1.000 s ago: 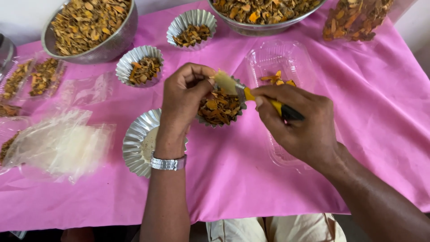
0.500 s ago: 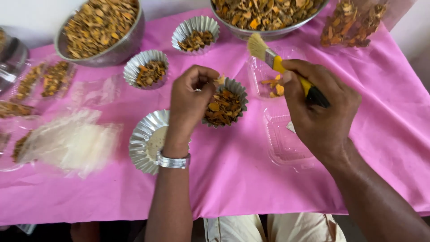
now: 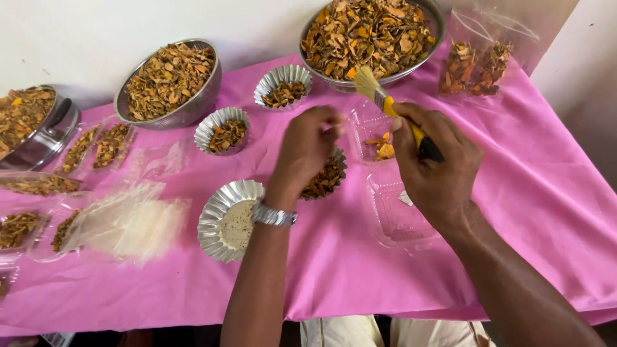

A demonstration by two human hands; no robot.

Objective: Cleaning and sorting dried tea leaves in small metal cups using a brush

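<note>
My left hand (image 3: 305, 151) hovers over a foil cup (image 3: 331, 182) filled with dried orange-brown pieces. Its fingertips are pinched together and motion-blurred, apparently on a small dried piece, just left of a clear plastic box (image 3: 367, 122). That box holds a few orange pieces, and its open lid (image 3: 398, 218) lies flat towards me. My right hand (image 3: 437, 164) grips a small brush (image 3: 376, 90) by its yellow handle. The bristles point up and away, above the box.
A foil cup (image 3: 218, 209) with only a paper disc stands by my left wrist. Two filled foil cups (image 3: 277, 77) (image 3: 212, 125) and two steel bowls (image 3: 209, 96) (image 3: 437, 19) of dried pieces line the back. Filled clear bags (image 3: 479, 61) stand far right, flat plastic bags (image 3: 128, 222) lie left.
The brush has left the piece at my left fingertips and lifted up and away. My left hand has risen from the foil cup and shifted right towards the clear box.
</note>
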